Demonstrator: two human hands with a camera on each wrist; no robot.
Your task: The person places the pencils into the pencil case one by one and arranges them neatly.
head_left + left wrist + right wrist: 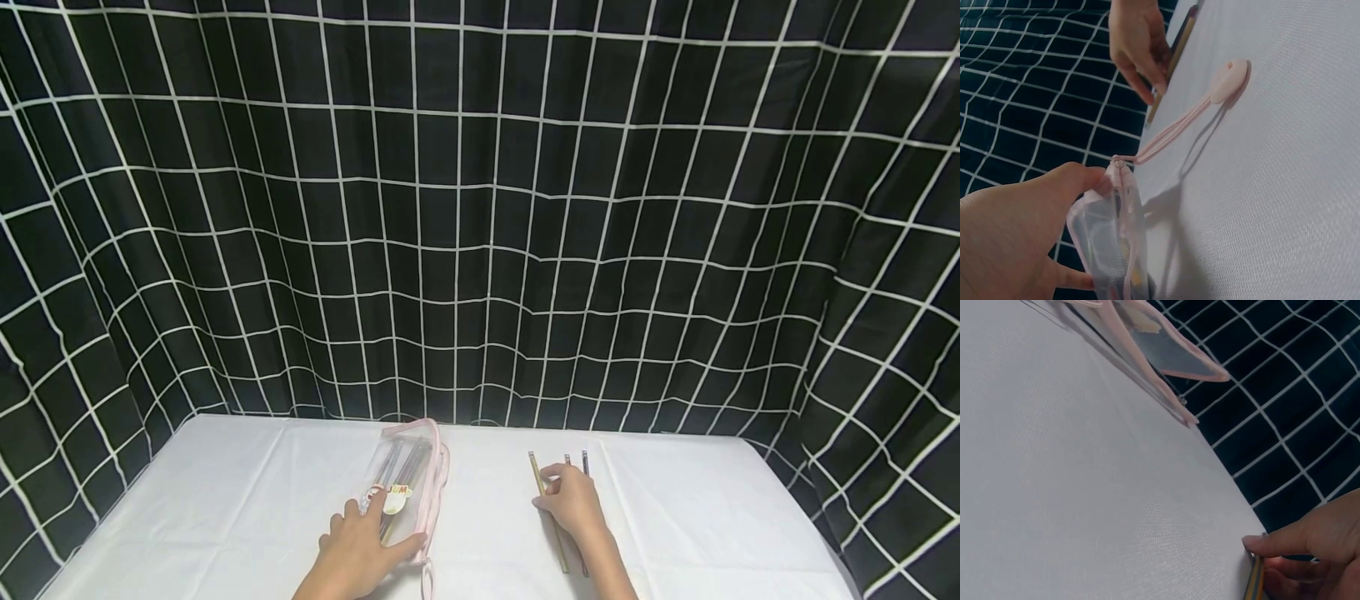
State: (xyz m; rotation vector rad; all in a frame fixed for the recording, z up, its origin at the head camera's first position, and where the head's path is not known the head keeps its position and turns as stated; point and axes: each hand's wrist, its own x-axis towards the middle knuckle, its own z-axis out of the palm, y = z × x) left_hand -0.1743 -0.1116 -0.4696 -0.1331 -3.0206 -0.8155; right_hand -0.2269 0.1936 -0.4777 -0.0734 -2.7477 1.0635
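A clear pencil case [420,500] with pink trim lies on the white table, several long slim items and a label showing through it. My left hand [356,546] holds its near part, the thumb along the zip edge and the fingers spread over the other side. In the left wrist view a pink cord with a pull tab [1230,81] trails from the zip. To the right, my right hand [576,504] pinches a yellow pencil [559,542] between thumb and fingers. Two darker pencils [585,463] lie beside it, partly hidden under that hand.
A white cloth [247,492] covers the table. Black curtain [480,208] with a white grid stands behind the back edge and along both sides. The pencil case and the pencils lie apart, with white cloth between them.
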